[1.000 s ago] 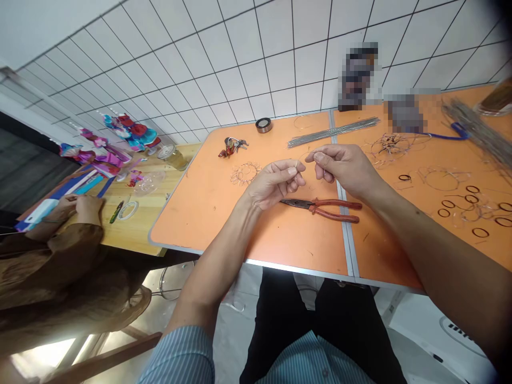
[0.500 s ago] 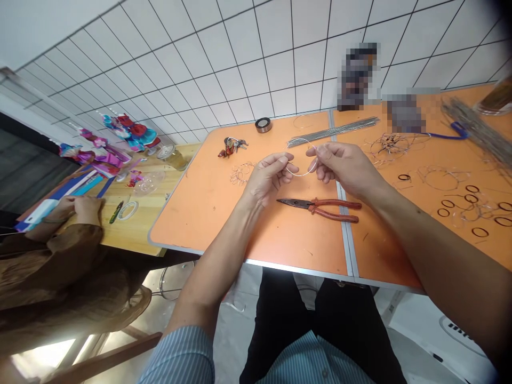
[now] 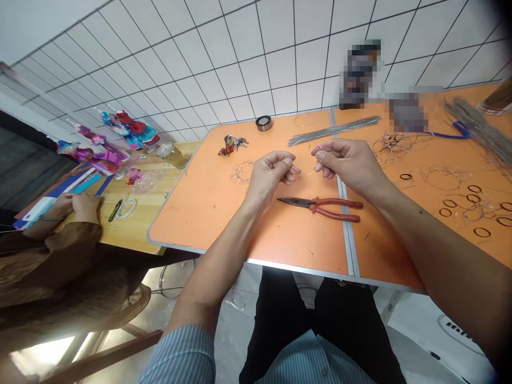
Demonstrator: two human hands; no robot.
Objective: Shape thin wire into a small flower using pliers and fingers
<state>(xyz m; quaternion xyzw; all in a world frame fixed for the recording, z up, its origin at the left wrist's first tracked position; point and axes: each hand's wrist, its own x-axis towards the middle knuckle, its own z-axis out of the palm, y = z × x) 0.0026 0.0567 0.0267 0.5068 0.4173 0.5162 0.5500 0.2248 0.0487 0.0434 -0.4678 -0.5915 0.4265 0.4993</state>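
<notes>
Wire (image 3: pixel 312 172) that half a second ago shows as a rounded ring between the hands is now visible only as short strands by the fingertips. From the left, another person's hands (image 3: pixel 85 206) stay at a wooden table, well apart from this work. Next come coils (image 3: pixel 241 172) lying just beside the left hand (image 3: pixel 270 175); a loose strand might snag in them if that hand dips. Its thumb and fingertips are pressed together, apparently on the wire, though the fingers partly hide it. Pliers (image 3: pixel 314 204) lie below both hands, not gripped; a lowered wrist might knock them. Over the gap between the hands, the wire looks springy and could flick loose or lose its curve if either pinch slackens, or kink if pulled unevenly. At the right hand (image 3: pixel 347 161), thumb and finger are closed on the wire, a free end poking out that could prick a fingertip. Rods (image 3: pixel 334 131) lie just behind. Farther right are a tangle (image 3: pixel 391 142) and dark rings (image 3: pixel 482 236), where a dropped piece might be hard to pick out.
</notes>
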